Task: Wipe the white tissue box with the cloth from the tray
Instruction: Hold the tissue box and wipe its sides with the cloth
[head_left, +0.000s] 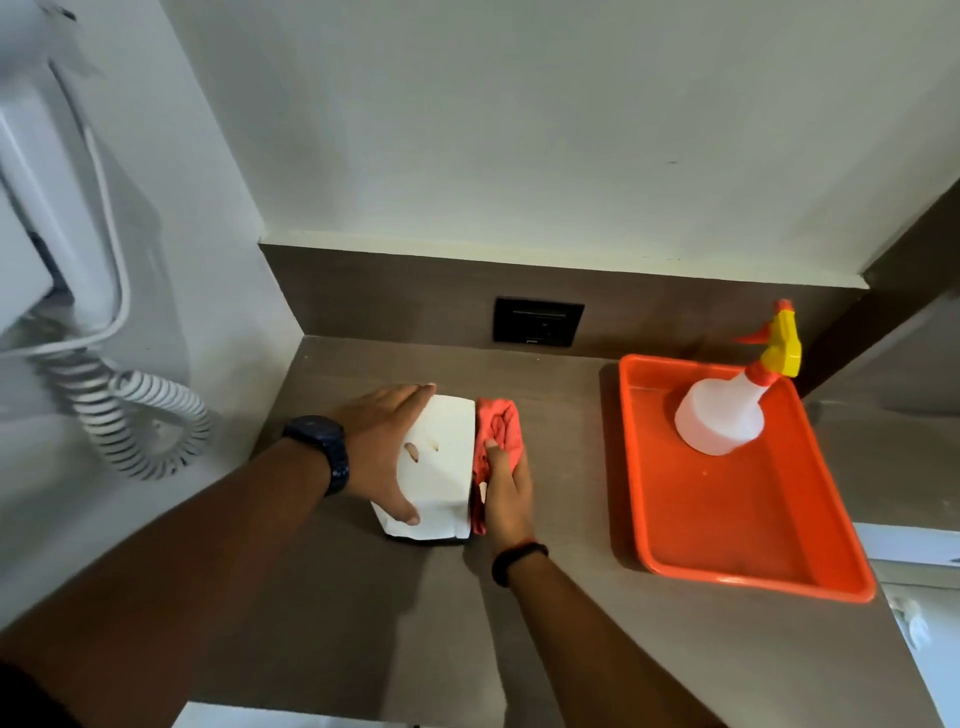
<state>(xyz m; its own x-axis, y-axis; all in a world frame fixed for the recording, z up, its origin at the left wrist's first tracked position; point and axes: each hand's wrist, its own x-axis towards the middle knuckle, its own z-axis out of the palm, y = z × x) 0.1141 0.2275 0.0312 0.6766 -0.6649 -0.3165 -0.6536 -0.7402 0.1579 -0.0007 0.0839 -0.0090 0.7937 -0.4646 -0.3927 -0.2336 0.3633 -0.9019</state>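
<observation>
Main risk, as judged: the white tissue box (439, 462), light & prob. half empty, could be shoved left or tipped on the worktop (561, 467) if cloth pressure on its right side beats the bracing; a finger seems poked into a top slot, so the lid may get dented. The box sits mid-worktop, well apart from the orange tray (727, 540) w/ spray bottle (719, 415) at right. The left hand (382, 447) is spread flat over the box's left side & top, thumb at the near edge. The right hand (506, 491) is curled round the red cloth (498, 423), pressed against the box's right face.
</observation>
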